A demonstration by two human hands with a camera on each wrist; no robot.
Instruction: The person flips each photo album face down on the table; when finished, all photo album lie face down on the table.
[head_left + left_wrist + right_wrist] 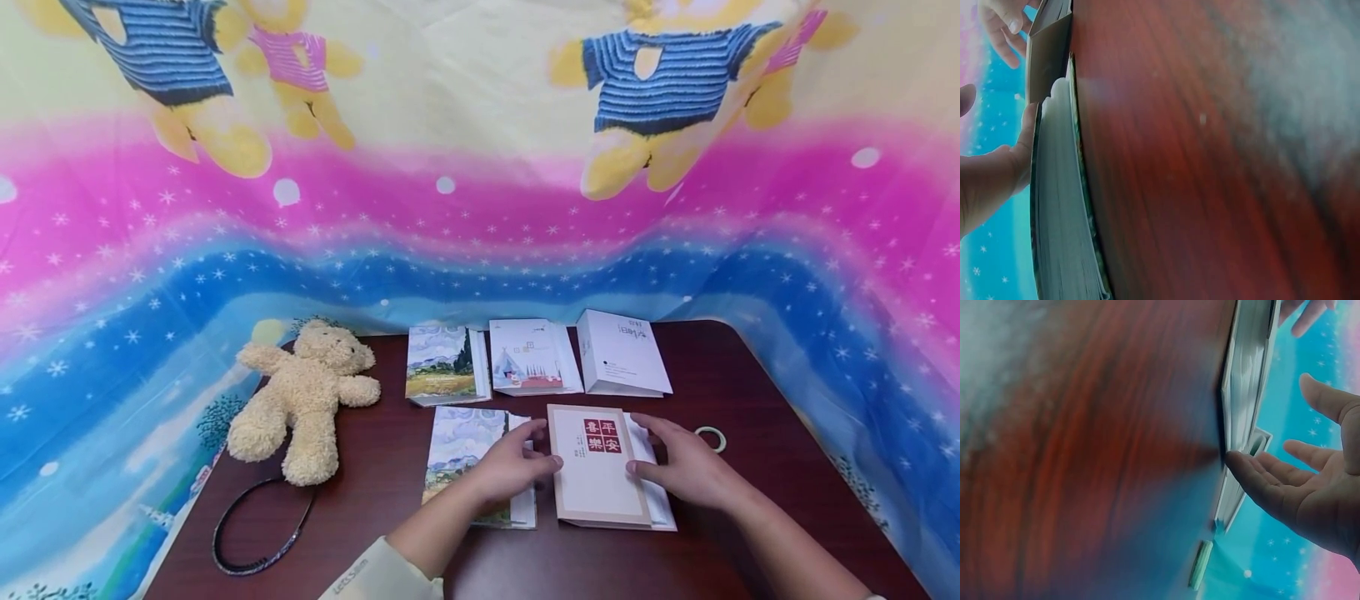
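A thick book with a beige-bordered cover and red character squares (596, 483) lies on the table between the two hands. My left hand (510, 468) is at its left edge, over the right side of a painting-covered book (459, 433), with the fingers extended. To the right, my right hand (693, 467) has its fingers spread at the beige book's right edge. In the right wrist view, one fingertip of the right hand (1316, 494) meets the edge of a book (1249, 369). In the left wrist view, the left hand (994, 175) is partly hidden behind a book (1063, 206).
Behind stand a second painting-covered book (438, 367), a tent-picture book (525, 357) and a white book (626, 354). A teddy bear (311, 408) and a black headband (216, 542) lie left. A pale green bangle (723, 438) lies right. Printed cloth (480, 225) surrounds the table.
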